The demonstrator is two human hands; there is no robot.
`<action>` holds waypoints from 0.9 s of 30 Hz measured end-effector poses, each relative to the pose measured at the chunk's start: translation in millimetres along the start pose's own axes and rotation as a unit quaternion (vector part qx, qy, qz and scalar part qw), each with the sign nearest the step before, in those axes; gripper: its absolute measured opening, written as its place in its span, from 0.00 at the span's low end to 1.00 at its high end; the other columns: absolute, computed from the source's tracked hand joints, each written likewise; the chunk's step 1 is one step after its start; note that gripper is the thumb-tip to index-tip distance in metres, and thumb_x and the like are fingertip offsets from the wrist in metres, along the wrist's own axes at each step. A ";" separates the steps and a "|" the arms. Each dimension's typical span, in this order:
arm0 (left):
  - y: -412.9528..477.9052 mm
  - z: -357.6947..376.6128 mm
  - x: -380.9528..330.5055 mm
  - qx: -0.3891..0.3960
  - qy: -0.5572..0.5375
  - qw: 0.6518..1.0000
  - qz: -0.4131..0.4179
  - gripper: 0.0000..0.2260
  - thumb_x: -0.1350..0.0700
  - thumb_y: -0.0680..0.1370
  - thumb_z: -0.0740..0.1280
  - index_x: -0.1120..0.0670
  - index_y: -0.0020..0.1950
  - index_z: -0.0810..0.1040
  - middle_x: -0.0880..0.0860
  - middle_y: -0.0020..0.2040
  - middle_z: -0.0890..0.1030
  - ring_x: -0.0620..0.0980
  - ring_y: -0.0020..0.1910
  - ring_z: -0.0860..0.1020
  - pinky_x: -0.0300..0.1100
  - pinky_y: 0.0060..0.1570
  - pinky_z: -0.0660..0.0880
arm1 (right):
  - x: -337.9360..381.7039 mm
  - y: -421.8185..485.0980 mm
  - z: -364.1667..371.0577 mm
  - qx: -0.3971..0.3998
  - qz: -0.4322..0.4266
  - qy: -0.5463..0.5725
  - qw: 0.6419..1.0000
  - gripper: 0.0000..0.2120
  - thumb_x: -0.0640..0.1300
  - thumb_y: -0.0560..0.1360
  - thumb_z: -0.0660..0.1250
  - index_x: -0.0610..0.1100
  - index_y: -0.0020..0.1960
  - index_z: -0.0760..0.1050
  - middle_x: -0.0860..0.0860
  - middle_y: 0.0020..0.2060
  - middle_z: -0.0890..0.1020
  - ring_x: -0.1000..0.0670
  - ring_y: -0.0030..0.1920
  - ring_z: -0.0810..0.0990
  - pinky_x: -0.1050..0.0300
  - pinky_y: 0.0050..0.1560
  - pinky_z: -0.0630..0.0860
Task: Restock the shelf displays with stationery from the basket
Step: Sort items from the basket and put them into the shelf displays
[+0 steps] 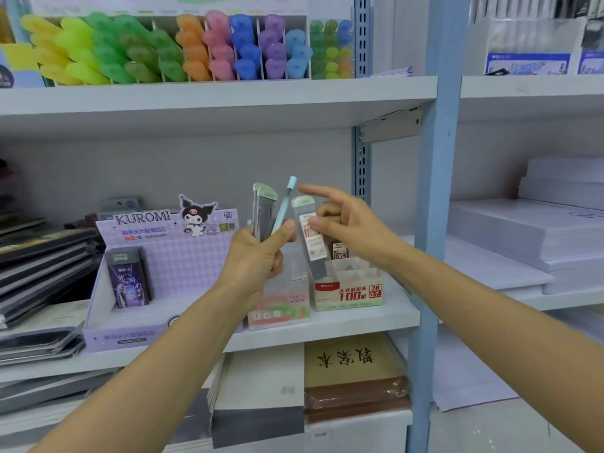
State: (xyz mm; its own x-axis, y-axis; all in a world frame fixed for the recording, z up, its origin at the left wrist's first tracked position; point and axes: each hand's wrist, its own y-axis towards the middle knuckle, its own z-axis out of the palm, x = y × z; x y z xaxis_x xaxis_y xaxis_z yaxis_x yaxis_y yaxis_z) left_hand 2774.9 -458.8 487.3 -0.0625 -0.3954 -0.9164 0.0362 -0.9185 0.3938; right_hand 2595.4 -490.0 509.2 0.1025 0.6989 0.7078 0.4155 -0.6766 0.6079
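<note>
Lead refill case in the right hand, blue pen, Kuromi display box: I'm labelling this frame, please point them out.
Lead refill case (312, 246): head view, on its printed label.
Blue pen (283, 206): head view, mid-barrel below the cap.
Kuromi display box (189, 259): head view, on its checked lilac back panel.

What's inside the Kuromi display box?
One dark lead case stands at the left of the Kuromi display box. Its right end is hidden behind the left hand.

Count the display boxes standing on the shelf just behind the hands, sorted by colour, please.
Purple Kuromi box: 1
Pink-and-green Fruit Soda box: 1
Cream-and-red lead box: 1
Total: 3
</note>
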 end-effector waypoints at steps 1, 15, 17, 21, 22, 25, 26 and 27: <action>1.2 -2.7 -1.1 -0.003 0.001 1.000 -0.002 0.10 0.52 0.77 0.69 0.57 0.43 0.74 0.45 0.23 0.65 0.45 0.22 0.57 0.34 0.21 0.58 | 1.3 1.8 -6.6 -0.026 0.002 -0.005 1.000 0.21 0.38 0.78 0.66 0.52 0.68 0.70 0.54 0.37 0.80 0.51 0.43 0.82 0.57 0.47 0.80; 3.2 -17.4 1.0 0.017 -0.029 0.999 -0.027 0.10 0.56 0.80 0.63 0.60 0.56 0.78 0.50 0.36 0.70 0.44 0.23 0.64 0.34 0.20 0.60 | -21.6 2.7 -51.1 -0.216 0.005 -0.217 0.952 0.09 0.38 0.78 0.65 0.51 0.52 0.70 0.51 0.43 0.82 0.50 0.43 0.82 0.58 0.44 0.81; 3.3 -18.3 1.2 0.017 -0.028 0.999 -0.028 0.12 0.55 0.79 0.66 0.62 0.57 0.77 0.50 0.36 0.71 0.44 0.24 0.66 0.34 0.20 0.61 | -24.6 6.5 -51.2 -0.204 0.013 -0.276 0.939 0.08 0.38 0.78 0.64 0.49 0.54 0.70 0.50 0.45 0.81 0.50 0.43 0.81 0.54 0.46 0.80; 0.5 -21.6 -0.3 0.032 -0.028 0.999 -0.030 0.12 0.55 0.77 0.70 0.61 0.56 0.78 0.49 0.34 0.75 0.43 0.26 0.70 0.33 0.21 0.65 | -35.8 9.9 -50.4 -0.182 0.063 -0.302 0.934 0.07 0.36 0.79 0.63 0.44 0.55 0.72 0.50 0.45 0.78 0.48 0.45 0.80 0.48 0.50 0.80; -0.4 -22.8 -0.6 0.035 -0.029 0.999 -0.030 0.12 0.55 0.76 0.71 0.60 0.55 0.78 0.49 0.34 0.75 0.43 0.26 0.70 0.32 0.21 0.65 | -38.9 9.8 -49.6 -0.183 0.068 -0.302 0.933 0.07 0.36 0.79 0.64 0.44 0.55 0.72 0.50 0.45 0.78 0.47 0.45 0.80 0.48 0.50 0.80; -2.0 -27.9 -1.0 0.030 -0.027 0.999 -0.034 0.10 0.55 0.74 0.72 0.57 0.53 0.79 0.49 0.34 0.78 0.43 0.26 0.72 0.32 0.22 0.67 | -46.7 11.2 -48.4 -0.194 0.078 -0.285 0.935 0.06 0.36 0.78 0.64 0.46 0.52 0.73 0.49 0.44 0.79 0.47 0.44 0.80 0.49 0.48 0.80; -2.5 -30.0 -1.4 0.030 -0.028 0.999 -0.035 0.10 0.55 0.74 0.72 0.57 0.52 0.79 0.49 0.34 0.78 0.43 0.26 0.72 0.32 0.22 0.67 | -49.5 12.4 -48.2 -0.193 0.088 -0.280 0.936 0.06 0.36 0.78 0.64 0.46 0.51 0.73 0.48 0.44 0.80 0.48 0.44 0.79 0.50 0.48 0.80; -3.1 -31.8 -1.9 0.033 -0.031 0.998 -0.036 0.09 0.55 0.74 0.72 0.57 0.52 0.79 0.49 0.35 0.79 0.43 0.26 0.72 0.31 0.21 0.67 | -53.2 13.2 -47.6 -0.188 0.102 -0.283 0.935 0.05 0.37 0.78 0.64 0.46 0.51 0.75 0.47 0.45 0.81 0.49 0.44 0.79 0.52 0.48 0.79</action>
State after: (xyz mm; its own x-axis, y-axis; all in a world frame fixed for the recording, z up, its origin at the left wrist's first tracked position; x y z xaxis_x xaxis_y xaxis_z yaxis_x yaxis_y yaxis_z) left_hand 2806.7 -455.0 485.5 -0.1240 -0.3254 -0.9374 -0.0354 -0.9426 0.3319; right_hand 2552.4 -547.2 496.8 0.6516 0.4852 0.5831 -0.0011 -0.7681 0.6404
